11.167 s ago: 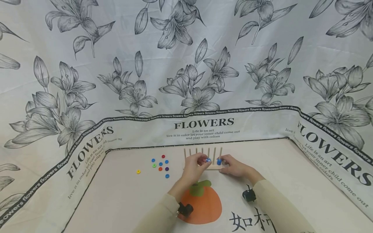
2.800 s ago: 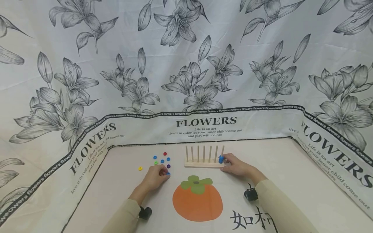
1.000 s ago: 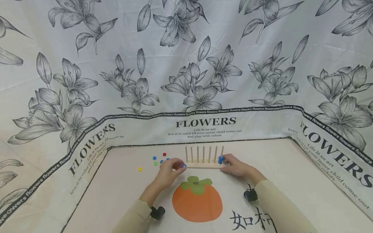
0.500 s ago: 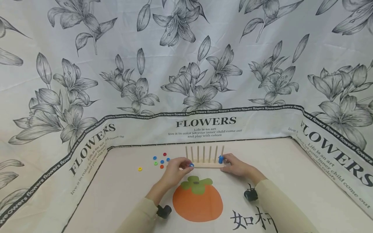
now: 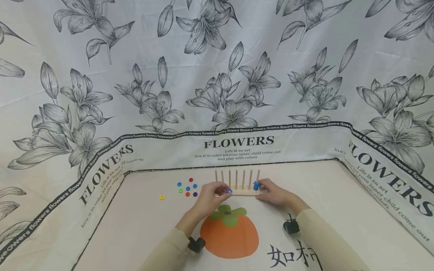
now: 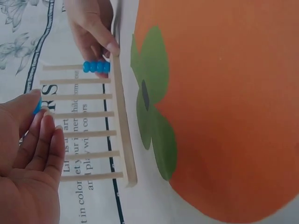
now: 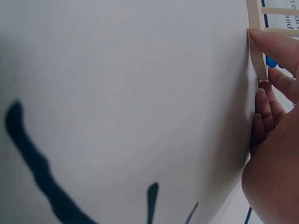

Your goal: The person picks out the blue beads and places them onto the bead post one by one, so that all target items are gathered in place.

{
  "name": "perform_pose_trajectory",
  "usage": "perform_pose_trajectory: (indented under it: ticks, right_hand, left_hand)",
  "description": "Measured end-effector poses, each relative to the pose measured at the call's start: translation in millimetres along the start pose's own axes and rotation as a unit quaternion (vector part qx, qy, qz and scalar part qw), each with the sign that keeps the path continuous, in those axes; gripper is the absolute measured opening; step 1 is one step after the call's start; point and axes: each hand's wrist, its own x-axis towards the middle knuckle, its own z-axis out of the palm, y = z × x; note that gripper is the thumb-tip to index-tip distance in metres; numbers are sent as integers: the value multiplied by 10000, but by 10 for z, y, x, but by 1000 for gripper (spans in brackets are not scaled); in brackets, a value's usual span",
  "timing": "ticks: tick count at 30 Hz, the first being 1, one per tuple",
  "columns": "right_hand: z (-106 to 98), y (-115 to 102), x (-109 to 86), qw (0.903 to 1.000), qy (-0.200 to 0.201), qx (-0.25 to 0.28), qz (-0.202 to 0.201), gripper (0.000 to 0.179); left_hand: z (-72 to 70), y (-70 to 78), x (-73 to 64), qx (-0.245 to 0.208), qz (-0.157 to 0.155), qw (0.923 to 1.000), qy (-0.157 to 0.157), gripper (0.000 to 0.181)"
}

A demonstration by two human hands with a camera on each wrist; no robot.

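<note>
A wooden rack (image 5: 242,194) with a row of upright pegs stands on the table. Between thumb and index finger, my left hand (image 5: 209,198) pinches a blue bead (image 5: 229,191), held in front of the left-hand pegs in the head view. The left wrist view shows only an edge of this bead (image 6: 37,108) past the thumb. Several blue beads (image 6: 96,66) are stacked at the foot of the rightmost peg. My right hand (image 5: 275,194) grips the rack's right end, its thumb on the front of the base (image 7: 256,51) and its fingers behind, close by the stack.
Left of the rack lie several loose beads: yellow (image 5: 162,197), green (image 5: 180,191), red (image 5: 191,180), orange (image 5: 187,194), purple (image 5: 194,194) and some blue (image 5: 179,184). A printed persimmon (image 5: 229,239) marks the cloth in front. A flowered curtain (image 5: 237,150) rises behind the table.
My left hand has taken a blue bead from the loose group and carried it right, to the front of the rack. My right hand stays at the rack's right end.
</note>
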Motion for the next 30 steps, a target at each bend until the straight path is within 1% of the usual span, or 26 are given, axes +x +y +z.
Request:
perform_pose_trajectory:
  ticks: [5,9,12,18,20,24,26,30]
  right_hand:
    - [-2,-22,-6,9998,-1,112,136,68]
    - [-2,-11,-9,10000,6,17,9,67]
    - [-1,26,3,10000,17,13,-84,67]
    - [57,166,86,9996,130,241,28,67]
    - [53,159,82,9997,128,206,11,67]
    - [9,79,38,10000,44,57,-68,68]
    - [2,53,31,10000,17,6,-15,69]
    - [12,66,43,9999,41,89,88,68]
  left_hand:
    - [58,53,45,-54,33,10000,14,10]
    - [96,110,77,18,18,10000,35,9]
    - [125,132,105,6,55,10000,34,10]
    - [185,140,150,-98,118,9999,-18,11]
    - [203,139,167,-115,109,9999,-25,10]
    - [235,125,209,-105,126,9999,-9,10]
    - [249,129,229,-123,149,9998,1,10]
    - [275,167,251,-130,199,9997,32,9]
